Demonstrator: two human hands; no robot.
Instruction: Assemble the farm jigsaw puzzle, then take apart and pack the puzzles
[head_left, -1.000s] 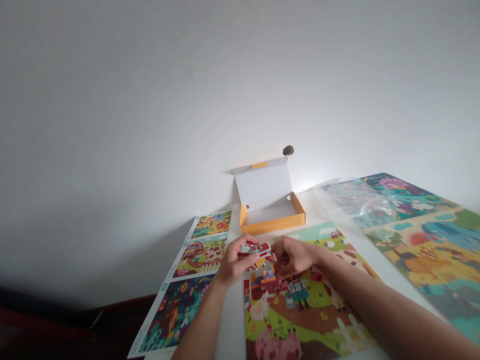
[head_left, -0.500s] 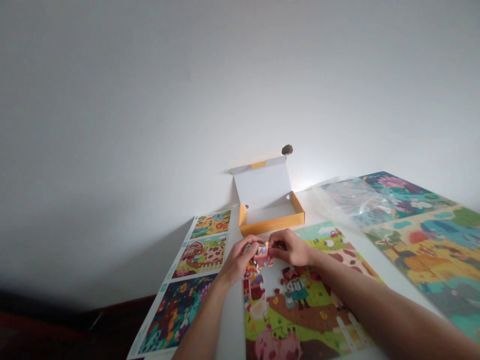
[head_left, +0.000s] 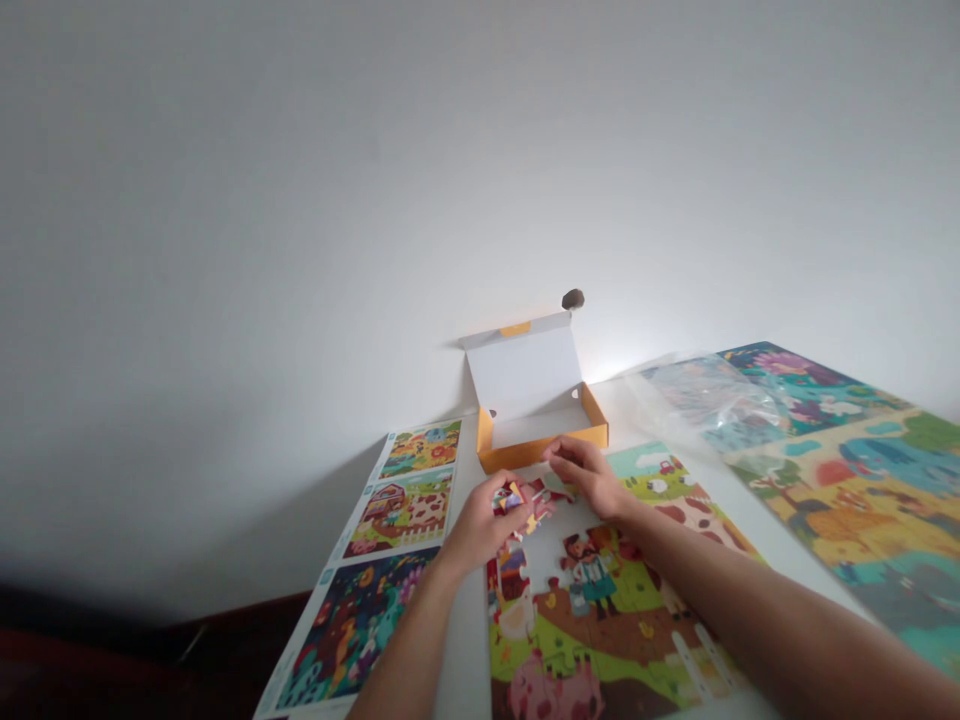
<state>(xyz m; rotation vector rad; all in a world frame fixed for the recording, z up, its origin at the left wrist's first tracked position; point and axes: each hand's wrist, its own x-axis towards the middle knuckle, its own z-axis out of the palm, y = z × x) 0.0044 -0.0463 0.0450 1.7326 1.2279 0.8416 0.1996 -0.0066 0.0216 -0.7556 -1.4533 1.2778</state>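
My left hand [head_left: 484, 522] is closed, with thumb and fingers pinching a small jigsaw piece [head_left: 512, 496] of purple, yellow and red. It hovers over the upper left part of a farm puzzle [head_left: 607, 630]. Slightly higher and to the right is my right hand [head_left: 589, 475], its curled fingers a little apart and nothing visible between them. Red and pale puzzle pieces [head_left: 551, 488] lie just under its fingertips. Below the hands, the puzzle has a white gap beside the farmer figure [head_left: 589, 575]; a hen and a pink pig show lower down.
Behind the hands an orange box [head_left: 544, 445] stands with its lid up against the wall. To the left lies a sheet with three printed pictures [head_left: 397, 510]. A clear plastic bag [head_left: 712, 395] covers part of another puzzle [head_left: 885, 490] at the right.
Half a second ago both hands were at the small piece. My right hand has come off it, moving up and slightly right; my left hand keeps the piece, now turned and slightly left.
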